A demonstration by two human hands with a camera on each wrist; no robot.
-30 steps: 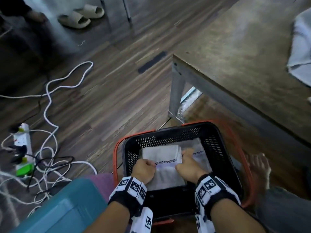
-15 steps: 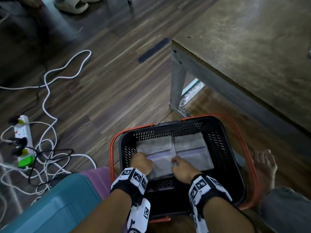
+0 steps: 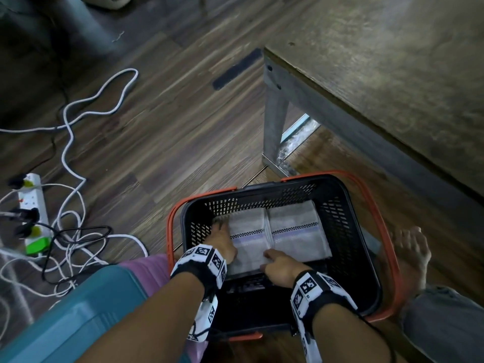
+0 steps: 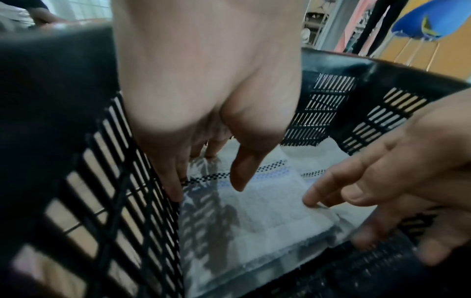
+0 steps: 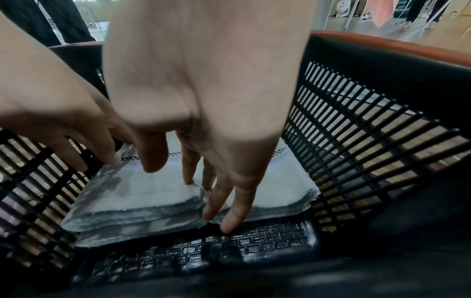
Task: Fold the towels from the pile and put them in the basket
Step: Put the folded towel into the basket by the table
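Two folded white towels with checkered and lilac stripes are lying side by side on the floor of the black slatted plastic basket with orange handles (image 3: 337, 203): the left towel (image 3: 248, 231) and the right towel (image 3: 298, 234). Both hands are reaching inside with straight fingers. The left hand (image 3: 222, 244) is sliding between the left towel and the basket wall; the right hand (image 3: 281, 265) is touching the near edge where the towels are meeting.

a power strip (image 3: 32, 210) with tangled white cables (image 3: 70, 142) lies at my nine o'clock. a wooden table (image 3: 379, 74) stands at one o'clock, a teal box (image 3: 65, 318) at seven.
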